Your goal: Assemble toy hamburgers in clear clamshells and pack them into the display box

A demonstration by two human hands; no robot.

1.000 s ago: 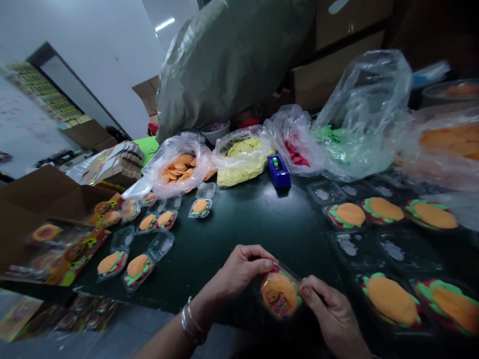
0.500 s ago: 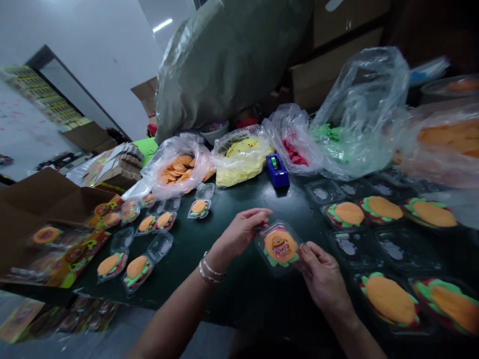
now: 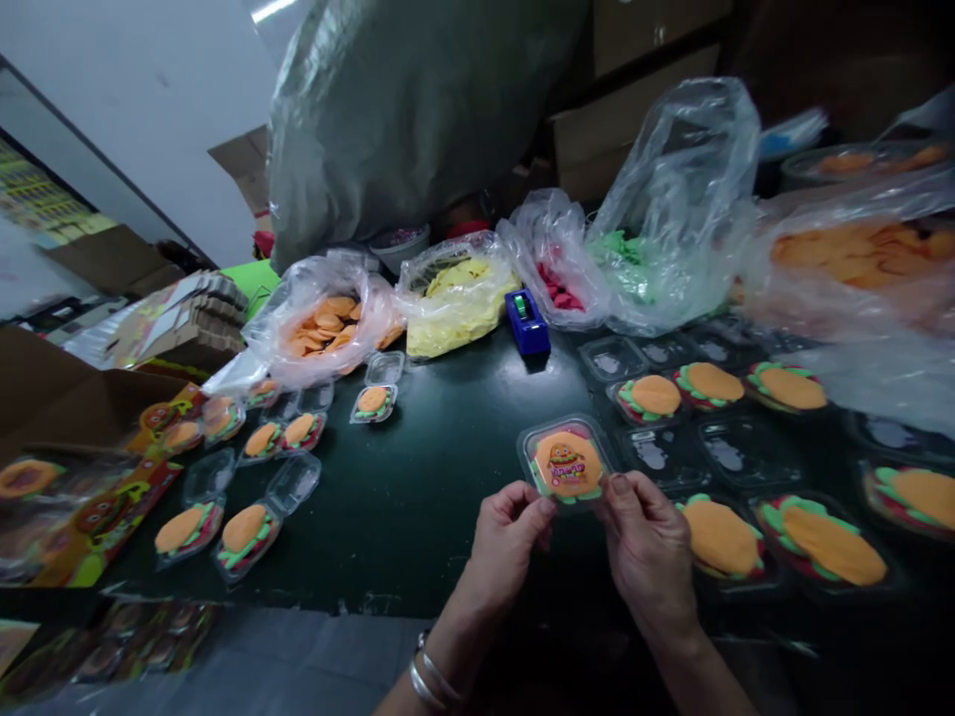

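Observation:
Both my hands pinch the near edge of a closed clear plastic clamshell above the dark table. Inside it lies an orange burger-shaped toy with green and red layers and a printed label. My left hand, with silver bangles on its wrist, grips the lower left corner with thumb and fingers. My right hand holds the lower right corner, thumb on top.
Open clamshells with burger toys fill the right side, and several smaller ones lie at the left. Plastic bags of orange, yellow, red and green pieces line the back. A blue tape dispenser stands between them. Cardboard boxes sit left.
The clamshell was first near the table's front edge, then raised and carried forward. Both hands now grip its near edge, the left having shifted down from its upper left side.

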